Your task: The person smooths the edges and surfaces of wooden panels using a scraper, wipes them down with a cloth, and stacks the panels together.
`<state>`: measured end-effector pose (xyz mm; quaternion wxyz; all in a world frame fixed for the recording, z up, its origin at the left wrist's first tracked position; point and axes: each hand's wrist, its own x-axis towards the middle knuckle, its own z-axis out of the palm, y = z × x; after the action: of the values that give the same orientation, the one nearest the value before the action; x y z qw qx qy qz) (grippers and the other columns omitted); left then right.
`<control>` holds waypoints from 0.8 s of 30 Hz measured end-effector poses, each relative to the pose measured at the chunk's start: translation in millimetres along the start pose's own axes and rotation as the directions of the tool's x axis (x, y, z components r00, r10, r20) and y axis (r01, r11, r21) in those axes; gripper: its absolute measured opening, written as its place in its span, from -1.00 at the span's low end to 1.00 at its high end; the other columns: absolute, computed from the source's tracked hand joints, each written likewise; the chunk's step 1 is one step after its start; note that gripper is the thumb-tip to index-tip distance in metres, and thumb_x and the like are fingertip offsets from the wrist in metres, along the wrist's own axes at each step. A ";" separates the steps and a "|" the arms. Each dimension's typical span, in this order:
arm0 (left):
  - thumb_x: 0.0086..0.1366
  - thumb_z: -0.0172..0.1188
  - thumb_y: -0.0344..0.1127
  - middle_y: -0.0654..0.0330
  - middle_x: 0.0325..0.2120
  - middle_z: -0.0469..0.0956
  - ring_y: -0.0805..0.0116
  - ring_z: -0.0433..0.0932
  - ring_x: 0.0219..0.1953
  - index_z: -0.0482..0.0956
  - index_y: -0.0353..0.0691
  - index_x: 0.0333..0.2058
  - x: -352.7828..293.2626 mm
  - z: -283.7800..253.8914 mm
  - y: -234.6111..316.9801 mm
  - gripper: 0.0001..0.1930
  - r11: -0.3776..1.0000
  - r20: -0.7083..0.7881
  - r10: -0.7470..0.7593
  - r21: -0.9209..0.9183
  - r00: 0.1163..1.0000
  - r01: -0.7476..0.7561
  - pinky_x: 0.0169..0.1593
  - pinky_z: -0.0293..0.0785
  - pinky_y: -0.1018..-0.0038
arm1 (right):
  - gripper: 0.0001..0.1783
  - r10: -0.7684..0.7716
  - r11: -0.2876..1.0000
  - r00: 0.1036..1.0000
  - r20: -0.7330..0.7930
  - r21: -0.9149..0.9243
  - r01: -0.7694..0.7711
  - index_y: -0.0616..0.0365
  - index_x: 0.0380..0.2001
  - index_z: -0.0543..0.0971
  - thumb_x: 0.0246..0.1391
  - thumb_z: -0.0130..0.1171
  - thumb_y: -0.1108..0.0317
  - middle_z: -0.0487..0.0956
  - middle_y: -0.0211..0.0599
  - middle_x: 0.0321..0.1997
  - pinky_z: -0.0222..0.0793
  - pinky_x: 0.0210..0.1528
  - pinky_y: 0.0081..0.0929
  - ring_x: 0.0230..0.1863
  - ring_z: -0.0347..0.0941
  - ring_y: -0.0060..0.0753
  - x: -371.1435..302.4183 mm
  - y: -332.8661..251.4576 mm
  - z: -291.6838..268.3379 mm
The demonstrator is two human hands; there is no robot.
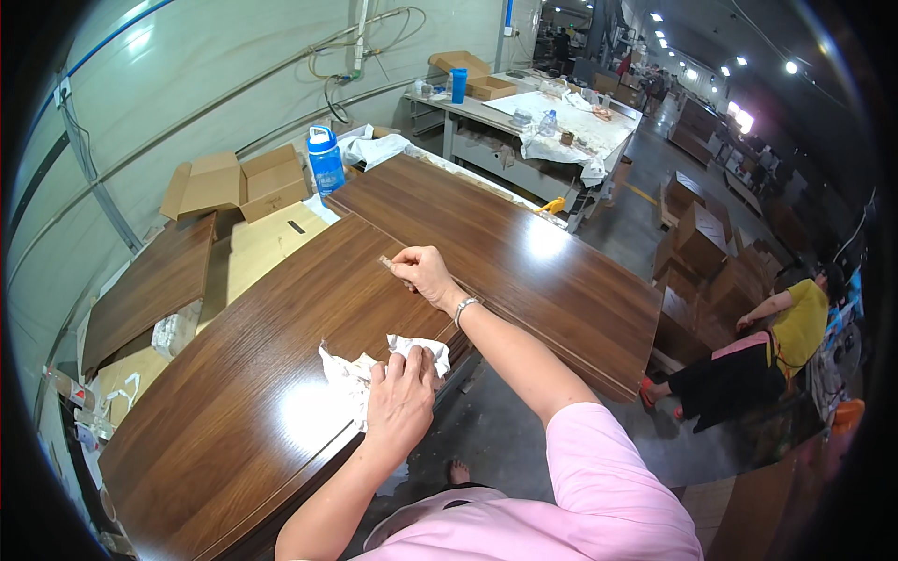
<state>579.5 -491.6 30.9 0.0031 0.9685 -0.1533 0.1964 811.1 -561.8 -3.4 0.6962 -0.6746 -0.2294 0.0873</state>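
Observation:
A dark brown wood-grain panel (224, 402) lies flat in front of me, its surface glossy. My left hand (402, 397) presses down on a crumpled white cloth (348, 376) near the panel's front edge, with its fingers curled over the cloth. Close to the seam with a second brown panel (486, 215), my right hand (426, 274) is closed in a pinch. Out of its fingertips pokes a small, thin, pale piece (384, 263), too small to name, held at the wood's surface. A bracelet circles the right wrist.
Behind the panels stands a blue water bottle (325, 164), beside an open cardboard box (238, 182). Another brown board (150, 290) leans at the left. Farther back is a cluttered worktable (599, 117). A person in a yellow top (803, 318) bends near stacked boxes at the right.

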 end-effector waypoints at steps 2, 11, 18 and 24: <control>0.14 0.14 -0.35 0.14 -0.06 0.41 0.23 0.38 -0.11 0.47 -0.35 0.07 -0.9 1.9 0.8 -0.52 1.000 0.001 -0.008 -0.014 1.000 0.008 -0.08 0.24 0.29 | -0.83 -0.009 1.000 1.000 -0.006 -0.008 0.009 0.30 -0.48 0.64 -0.01 0.26 0.37 0.51 -0.49 -0.65 0.22 -0.65 -0.66 -0.67 0.33 -0.72 0.0 0.2 -0.5; 0.12 0.12 -0.37 0.12 -0.01 0.39 0.22 0.38 -0.08 0.47 -0.39 0.07 -6.1 3.1 -1.2 -0.51 1.000 0.011 0.007 0.002 1.000 -0.007 -0.03 0.25 0.27 | -0.83 -0.003 1.000 1.000 0.001 0.009 0.003 0.31 -0.48 0.64 -0.01 0.26 0.38 0.51 -0.47 -0.65 0.22 -0.66 -0.66 -0.68 0.35 -0.71 1.7 0.6 -1.6; 0.10 0.15 -0.36 0.11 0.07 0.37 0.21 0.38 -0.06 0.48 -0.42 0.07 -27.6 -4.0 -8.2 -0.48 1.000 0.001 0.010 0.003 1.000 -0.010 0.00 0.25 0.25 | -0.85 0.011 0.998 1.000 0.009 0.067 -0.012 0.30 -0.50 0.63 0.01 0.25 0.40 0.48 -0.48 -0.67 0.20 -0.67 -0.66 -0.68 0.33 -0.70 0.4 -2.1 -1.8; 0.04 0.18 -0.41 0.13 0.10 0.38 0.21 0.40 -0.03 0.51 -0.40 0.04 -49.0 -14.6 -12.7 -0.49 0.999 0.006 -0.035 -0.034 0.999 0.036 0.04 0.23 0.22 | -0.86 0.022 0.995 1.000 0.012 0.101 -0.023 0.30 -0.50 0.61 0.02 0.24 0.42 0.46 -0.48 -0.67 0.19 -0.65 -0.66 -0.67 0.31 -0.71 -1.2 -5.6 -1.5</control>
<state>534.8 -464.1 26.4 0.0225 0.9713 -0.1394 0.1913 809.6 -564.1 1.8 0.7273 -0.6404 -0.2209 0.1103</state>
